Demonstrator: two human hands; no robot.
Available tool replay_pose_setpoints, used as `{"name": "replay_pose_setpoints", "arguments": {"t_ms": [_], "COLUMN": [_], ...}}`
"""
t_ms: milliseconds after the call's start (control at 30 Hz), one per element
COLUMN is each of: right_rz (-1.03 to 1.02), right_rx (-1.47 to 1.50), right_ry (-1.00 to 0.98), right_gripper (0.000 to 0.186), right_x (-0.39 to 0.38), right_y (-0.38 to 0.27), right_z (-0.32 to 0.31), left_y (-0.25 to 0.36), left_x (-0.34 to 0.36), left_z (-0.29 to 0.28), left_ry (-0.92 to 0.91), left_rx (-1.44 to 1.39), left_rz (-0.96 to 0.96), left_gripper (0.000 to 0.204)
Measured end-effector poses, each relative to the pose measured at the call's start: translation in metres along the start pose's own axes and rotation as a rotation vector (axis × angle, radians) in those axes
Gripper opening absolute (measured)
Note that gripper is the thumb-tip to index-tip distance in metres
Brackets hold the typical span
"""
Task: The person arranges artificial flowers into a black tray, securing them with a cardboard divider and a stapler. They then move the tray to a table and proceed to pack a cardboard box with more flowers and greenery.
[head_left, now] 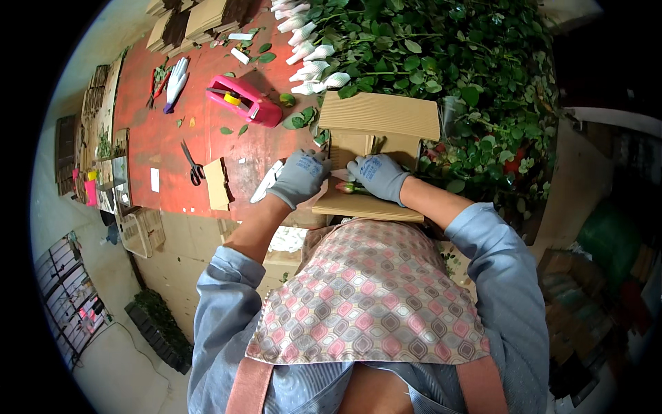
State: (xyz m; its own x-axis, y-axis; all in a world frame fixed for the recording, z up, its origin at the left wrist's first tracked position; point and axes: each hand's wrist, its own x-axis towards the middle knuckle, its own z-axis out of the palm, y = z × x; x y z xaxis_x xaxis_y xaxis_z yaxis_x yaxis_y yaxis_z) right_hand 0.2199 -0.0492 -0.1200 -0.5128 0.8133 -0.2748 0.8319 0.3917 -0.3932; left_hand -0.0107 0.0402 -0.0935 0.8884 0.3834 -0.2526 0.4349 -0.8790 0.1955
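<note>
A tan corrugated cardboard sheet point(379, 114) lies in front of me at the table's edge, its far and near flaps raised around a middle panel. My left hand point(303, 178), in a grey glove, is at the sheet's left side with its fingers curled; what they hold is hidden. My right hand point(380, 178), gloved alike, rests over the middle panel with fingers bent and closed, their tips out of sight. Between the hands, a pinkish-green rose bud point(347, 187) lies just inside the near flap. A white strip point(267, 181) lies beside my left wrist.
Leafy rose stems point(441, 55) are heaped at the far right, beside several white net-wrapped heads point(309, 69). On the red table point(158, 127) are a pink tape dispenser point(249, 103), black scissors point(193, 165), a white glove point(177, 83), red-handled pliers point(157, 88) and a cardboard piece point(216, 185).
</note>
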Motion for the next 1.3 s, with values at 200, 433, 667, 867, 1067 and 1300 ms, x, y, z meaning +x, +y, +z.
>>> {"name": "replay_pose_setpoints", "arguments": {"t_ms": [200,433,667,867,1067,1300], "right_rz": [-0.056,-0.017,0.0,-0.024,0.185,0.644], "right_rx": [-0.051,0.056,0.151,0.1,0.189,-0.152], "right_ry": [0.015,-0.087,-0.073,0.02,0.689,0.423], "right_gripper": [0.019,0.026,0.03,0.031,0.028,0.05], "right_x": [0.0,0.003,0.003,-0.008,0.012,0.047], "right_y": [-0.002,-0.007,-0.005,-0.022,0.033,0.172], "right_z": [0.008,-0.014,-0.017,-0.062,-0.191,-0.184], "left_y": [-0.035,0.024,0.06,0.059,0.06,0.061], "left_x": [-0.069,-0.058,0.007,0.018,0.008,0.008], "left_z": [-0.05,-0.12,-0.076,-0.068,-0.059,-0.053], "left_ry": [-0.396,-0.209,-0.474,-0.656,-0.58,-0.573], "left_rx": [0.133,-0.763,-0.66,-0.513,-0.521,-0.483], "left_rz": [-0.464,0.011,0.04,-0.027,-0.037,-0.095], "left_gripper": [0.019,0.076,0.082,0.077,0.077,0.074]}}
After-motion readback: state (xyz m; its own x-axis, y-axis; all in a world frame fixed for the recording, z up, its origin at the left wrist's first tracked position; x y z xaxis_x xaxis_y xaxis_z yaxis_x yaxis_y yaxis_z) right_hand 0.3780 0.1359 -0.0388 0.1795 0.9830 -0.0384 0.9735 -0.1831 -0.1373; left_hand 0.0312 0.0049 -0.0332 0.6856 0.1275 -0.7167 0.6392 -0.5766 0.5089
